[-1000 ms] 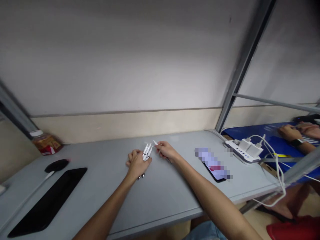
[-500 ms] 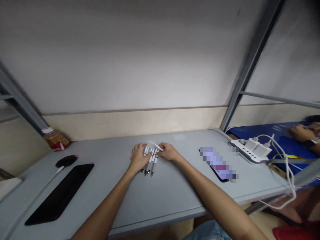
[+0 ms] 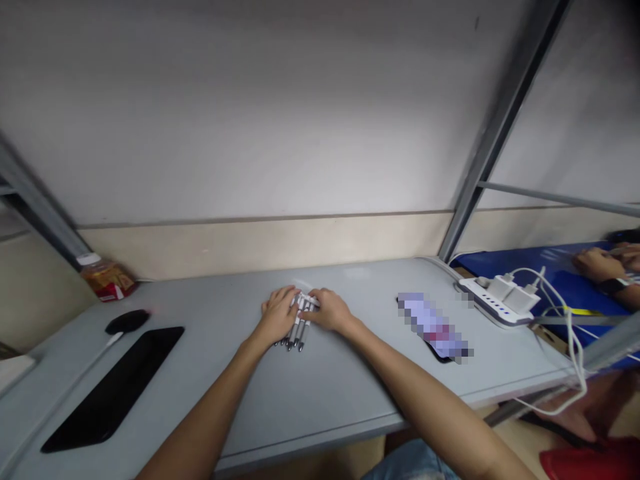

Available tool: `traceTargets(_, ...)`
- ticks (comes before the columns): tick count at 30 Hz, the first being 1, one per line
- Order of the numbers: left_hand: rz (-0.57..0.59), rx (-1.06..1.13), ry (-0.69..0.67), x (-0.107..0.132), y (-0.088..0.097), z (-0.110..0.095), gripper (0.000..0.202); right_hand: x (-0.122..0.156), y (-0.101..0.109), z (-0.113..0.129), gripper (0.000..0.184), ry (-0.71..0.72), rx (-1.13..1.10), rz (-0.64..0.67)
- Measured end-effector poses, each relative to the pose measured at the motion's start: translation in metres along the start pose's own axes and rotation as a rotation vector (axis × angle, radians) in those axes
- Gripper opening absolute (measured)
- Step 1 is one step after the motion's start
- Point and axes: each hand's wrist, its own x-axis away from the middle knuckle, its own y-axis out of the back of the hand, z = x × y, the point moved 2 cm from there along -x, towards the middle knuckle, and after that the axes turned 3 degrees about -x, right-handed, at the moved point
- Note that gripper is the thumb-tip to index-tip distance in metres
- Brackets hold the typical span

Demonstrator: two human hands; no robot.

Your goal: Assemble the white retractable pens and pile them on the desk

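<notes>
Pens (image 3: 299, 330) bunched on desk (image 3: 225, 373), between back and front edges, tips toward front. Left hand (image 3: 279, 313) curled on them, holding; right hand (image 3: 330, 310) narrow at far ends, can't tell if gripping. Best: light even pressure, pens parallel.

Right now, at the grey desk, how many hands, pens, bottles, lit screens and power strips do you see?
Left hand and right hand: 2
Pens: at least 3, partly hidden
Bottle: 1
Lit screen: 1
Power strip: 1
Total: at least 8
</notes>
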Motion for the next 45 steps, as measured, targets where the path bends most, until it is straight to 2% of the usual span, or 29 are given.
traceTargets(7, 0.055, 0.008, -0.018, -0.001, 0.0, -0.001, 0.037, 0.0, -0.003, 0.002, 0.044, -0.009, 0.038, 0.008)
traceTargets(12, 0.057, 0.025, -0.017, 0.001, 0.002, 0.0, 0.034, -0.004, 0.0, -0.004, 0.035, 0.094, -0.058, 0.095)
traceTargets(15, 0.04, 0.04, 0.008, 0.001, 0.002, 0.002, 0.03, -0.004, 0.003, -0.004, 0.042, 0.152, -0.102, 0.152)
traceTargets(18, 0.02, 0.029, 0.026, 0.0, 0.001, 0.003, 0.028, -0.003, 0.006, -0.003, 0.052, 0.169, -0.077, 0.148)
traceTargets(24, 0.016, 0.003, 0.021, 0.0, 0.001, 0.003, 0.032, -0.006, 0.006, -0.007, 0.057, 0.196, -0.128, 0.186)
traceTargets(29, 0.038, 0.007, 0.017, 0.001, 0.002, 0.0, 0.022, -0.008, 0.006, -0.011, 0.055, 0.184, -0.177, 0.19)
traceTargets(38, 0.009, -0.023, -0.017, 0.001, 0.0, 0.002, 0.033, -0.008, 0.002, -0.015, 0.047, 0.145, -0.359, 0.251)
traceTargets(45, -0.003, -0.027, -0.042, 0.002, 0.0, 0.002, 0.036, -0.005, -0.001, -0.01, 0.056, 0.117, -0.451, 0.198)
